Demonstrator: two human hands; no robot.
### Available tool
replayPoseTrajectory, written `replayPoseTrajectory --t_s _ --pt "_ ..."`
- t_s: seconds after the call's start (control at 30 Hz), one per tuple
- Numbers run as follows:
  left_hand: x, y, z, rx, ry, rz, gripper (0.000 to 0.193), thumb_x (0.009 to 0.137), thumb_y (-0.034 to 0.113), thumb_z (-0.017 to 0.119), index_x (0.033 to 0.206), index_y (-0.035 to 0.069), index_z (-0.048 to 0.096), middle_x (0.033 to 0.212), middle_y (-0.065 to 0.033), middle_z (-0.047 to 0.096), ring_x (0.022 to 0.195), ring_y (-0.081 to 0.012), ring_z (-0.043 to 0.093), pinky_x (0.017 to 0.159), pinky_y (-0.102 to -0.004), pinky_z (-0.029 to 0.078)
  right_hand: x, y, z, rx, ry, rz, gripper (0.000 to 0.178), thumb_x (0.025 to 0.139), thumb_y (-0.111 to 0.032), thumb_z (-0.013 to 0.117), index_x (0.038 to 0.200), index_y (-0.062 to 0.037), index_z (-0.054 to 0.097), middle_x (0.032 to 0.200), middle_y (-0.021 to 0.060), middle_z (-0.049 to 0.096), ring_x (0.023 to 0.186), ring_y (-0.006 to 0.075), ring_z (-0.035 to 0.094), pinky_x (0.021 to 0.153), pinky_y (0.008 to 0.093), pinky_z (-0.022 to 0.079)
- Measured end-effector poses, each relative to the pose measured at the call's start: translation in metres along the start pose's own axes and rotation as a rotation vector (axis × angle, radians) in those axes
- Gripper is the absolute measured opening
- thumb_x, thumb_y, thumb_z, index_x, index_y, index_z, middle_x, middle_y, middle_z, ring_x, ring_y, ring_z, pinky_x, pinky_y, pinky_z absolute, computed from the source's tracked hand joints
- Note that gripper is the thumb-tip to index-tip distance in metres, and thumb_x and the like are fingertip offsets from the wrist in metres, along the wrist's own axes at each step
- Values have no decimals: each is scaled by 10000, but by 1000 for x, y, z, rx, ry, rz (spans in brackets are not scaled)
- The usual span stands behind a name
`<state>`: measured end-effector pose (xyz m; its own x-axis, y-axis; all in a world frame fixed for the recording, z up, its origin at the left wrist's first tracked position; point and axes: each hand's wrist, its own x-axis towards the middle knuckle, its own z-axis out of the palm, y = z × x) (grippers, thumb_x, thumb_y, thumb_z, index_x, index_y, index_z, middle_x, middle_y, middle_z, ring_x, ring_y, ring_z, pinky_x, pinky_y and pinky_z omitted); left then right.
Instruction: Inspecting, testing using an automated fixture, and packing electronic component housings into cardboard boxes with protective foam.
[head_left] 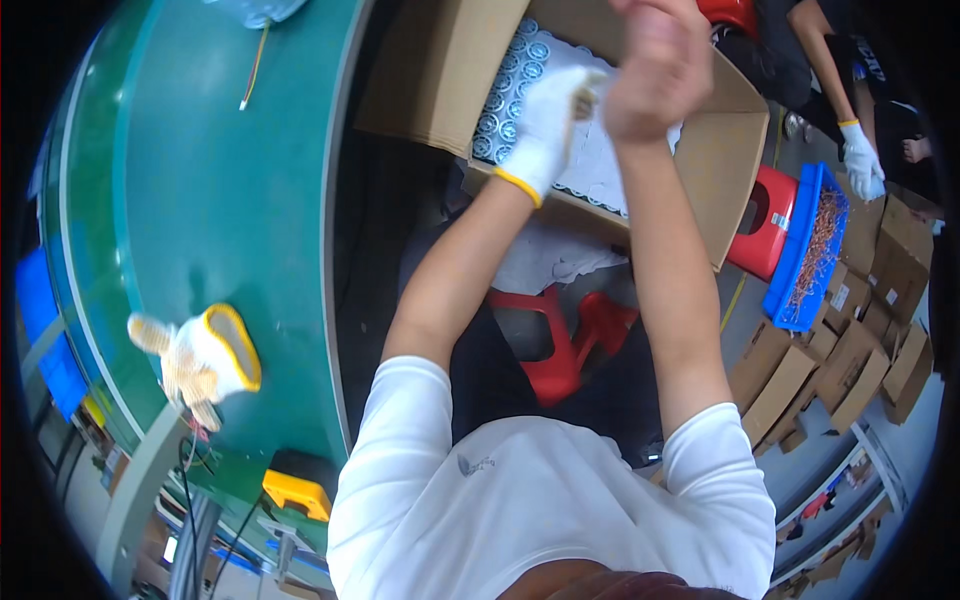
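My left hand wears a white knit glove with a yellow cuff and is over an open cardboard box. Its fingers look curled in, and what they may hold is hidden. Beside it, my bare right hand is raised over the box, too smeared by motion to show its fingers. Inside the box, round silvery parts stand in tight rows. A white sheet covers many of them. An empty glove lies on the green table to my left.
The green table holds a plastic bag with a thin wire and a yellow-black device. Red stools stand below and beside the box. At right are a blue tray of small wired parts, cartons and another person's gloved hand.
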<state>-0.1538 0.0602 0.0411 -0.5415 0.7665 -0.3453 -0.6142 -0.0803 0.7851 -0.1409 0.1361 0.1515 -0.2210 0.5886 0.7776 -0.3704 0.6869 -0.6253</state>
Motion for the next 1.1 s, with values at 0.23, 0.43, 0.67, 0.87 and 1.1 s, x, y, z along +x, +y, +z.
replayPoseTrajectory --t_s 0.23,0.43,0.67,0.87,1.1 --pt "26 15 -24 -348 117 1 343 1043 245 597 1163 -63 690 977 -118 698 789 -152 610 688 -297 478 -269 234 -162 -834 -1214 1121 547 950 -492 687 1298 -71 656 1255 194 720 1172 389 683 992 478 545" --pt "35 -4 -14 -284 100 -51 359 1042 242 607 1193 -74 685 998 -107 704 806 -146 604 716 -291 500 -326 244 -126 -885 -1451 1175 460 901 -336 700 1305 -121 653 1316 168 688 1232 354 660 1032 500 543" --pt "35 -28 18 -274 -31 -191 340 1066 205 590 1212 -96 647 1056 -102 670 806 -130 573 711 -272 482 -233 171 -246 -504 -928 1240 402 923 -195 617 1304 -88 688 1126 183 753 1107 315 713 904 434 588" --pt "24 -62 54 -8 -80 -251 312 1018 198 621 1163 -68 693 899 -59 627 774 -121 542 708 -266 431 -135 -16 -409 424 287 1425 442 1049 -288 485 1414 -59 587 1312 146 676 1120 286 701 855 398 594" --pt "22 -100 74 256 -215 -167 293 1028 219 641 1135 -25 763 825 -41 688 737 -108 598 696 -261 488 -93 -119 -662 -550 513 1204 434 991 -446 651 1188 -65 714 1073 124 752 911 224 717 726 358 559"
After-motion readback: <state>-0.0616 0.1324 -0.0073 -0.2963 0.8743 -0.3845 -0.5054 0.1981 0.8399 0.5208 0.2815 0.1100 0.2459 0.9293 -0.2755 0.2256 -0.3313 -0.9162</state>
